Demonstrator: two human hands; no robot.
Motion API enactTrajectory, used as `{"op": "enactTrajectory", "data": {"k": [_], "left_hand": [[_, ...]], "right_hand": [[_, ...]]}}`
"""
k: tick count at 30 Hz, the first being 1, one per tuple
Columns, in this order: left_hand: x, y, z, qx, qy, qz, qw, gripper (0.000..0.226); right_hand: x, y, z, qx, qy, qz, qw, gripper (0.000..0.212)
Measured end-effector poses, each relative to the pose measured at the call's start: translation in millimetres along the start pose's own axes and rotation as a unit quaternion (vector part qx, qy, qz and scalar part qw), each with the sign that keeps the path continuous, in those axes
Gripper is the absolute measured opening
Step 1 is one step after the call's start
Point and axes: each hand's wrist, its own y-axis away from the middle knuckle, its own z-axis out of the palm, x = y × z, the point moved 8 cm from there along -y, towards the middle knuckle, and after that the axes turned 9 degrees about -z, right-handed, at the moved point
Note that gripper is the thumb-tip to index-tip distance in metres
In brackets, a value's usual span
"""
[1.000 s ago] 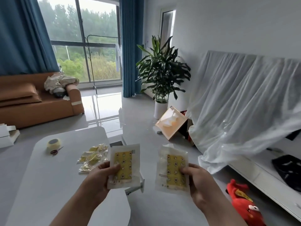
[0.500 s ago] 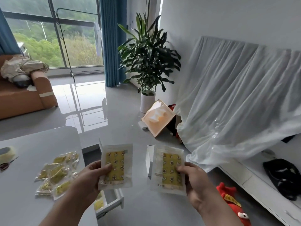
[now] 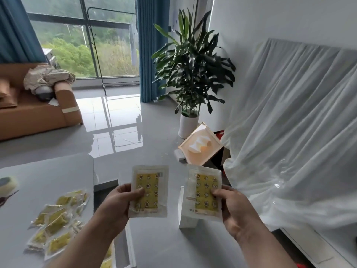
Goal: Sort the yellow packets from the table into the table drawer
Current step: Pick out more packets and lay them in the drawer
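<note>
Left hand point(image 3: 118, 206) grips a yellow packet point(image 3: 148, 191) by its left edge, thumb on the front, fingers behind it. The packet is held upright and facing the camera. Right hand point(image 3: 234, 209) grips a second packet point(image 3: 203, 192) the same way by its right edge, tilted slightly. The two packets are side by side, apart, both in the air over the floor past the table edge.

Under the left forearm the drawer point(image 3: 130, 248) is pulled open, and something yellow point(image 3: 106, 263) lies inside, mostly hidden. A pile of packets point(image 3: 55, 222) lies on the table point(image 3: 48, 175) near its right edge, overlapping loosely. A tape roll point(image 3: 6, 183) is at the far left of the table, with a dark handle just beside it; cannot tell what tool that is.

A white box point(image 3: 185, 219) stands on the floor, partly behind the second packet. Further back a square frame point(image 3: 201, 147) leans against the things behind it. A clear plastic sheet point(image 3: 289, 122) drapes over furniture on the right. A plant point(image 3: 193, 60) in a white pot point(image 3: 188, 123) stands by the wall. A brown sofa point(image 3: 32, 115) sits at left with a crumpled cloth point(image 3: 48, 77) on its arm. Blue curtain point(image 3: 146, 49) and big window point(image 3: 87, 41) are at the back.
</note>
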Motion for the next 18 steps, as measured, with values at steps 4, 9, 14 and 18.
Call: {"op": "enactTrajectory", "data": {"k": [4,9,14,18], "left_hand": [[8,-40,33,0.031,0.005,0.011,0.999,0.045],[20,-77,68,0.087,0.032,0.025,0.995,0.053],[36,-97,68,0.147,0.067,0.059,0.985,0.049],[56,-108,48,0.187,0.088,0.082,0.975,0.053]], "right_hand": [[-29,-61,-12,-0.037,0.014,0.007,0.999,0.028],[-63,-135,-17,-0.092,0.053,0.031,0.994,0.024],[-73,-191,9,-0.147,0.059,0.055,0.986,0.022],[-62,-224,42,-0.180,0.062,0.076,0.979,0.022]]}}
